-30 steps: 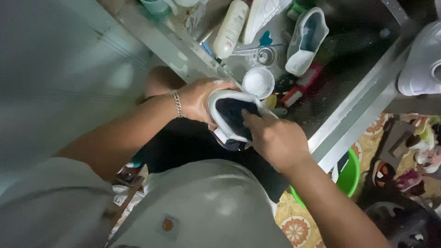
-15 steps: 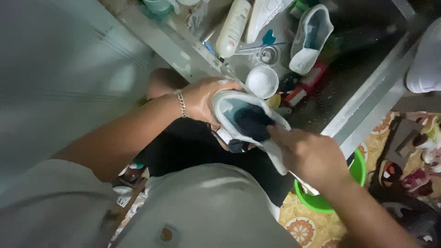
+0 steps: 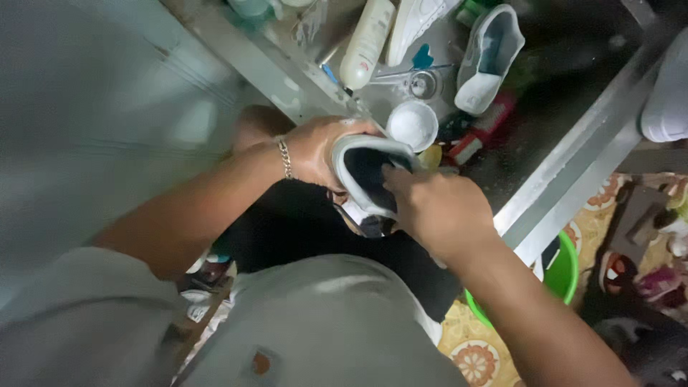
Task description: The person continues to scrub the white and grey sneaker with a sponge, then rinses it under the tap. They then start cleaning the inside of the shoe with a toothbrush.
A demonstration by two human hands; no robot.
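A white shoe with a dark inside is held in front of my chest, its opening turned up. My left hand, with a chain bracelet on the wrist, grips the shoe's heel from the left. My right hand covers the shoe's right side, with fingers reaching into the opening. What the fingers hold inside is hidden.
A steel sink lies ahead with a second white shoe, a small white bowl, a white bottle and a red object. A green basin sits on the patterned floor at right.
My right hand, which had pulled out to the right with a pale insole half a second ago, is back over the shoe with fingers in the opening. The left hand kept its grip.
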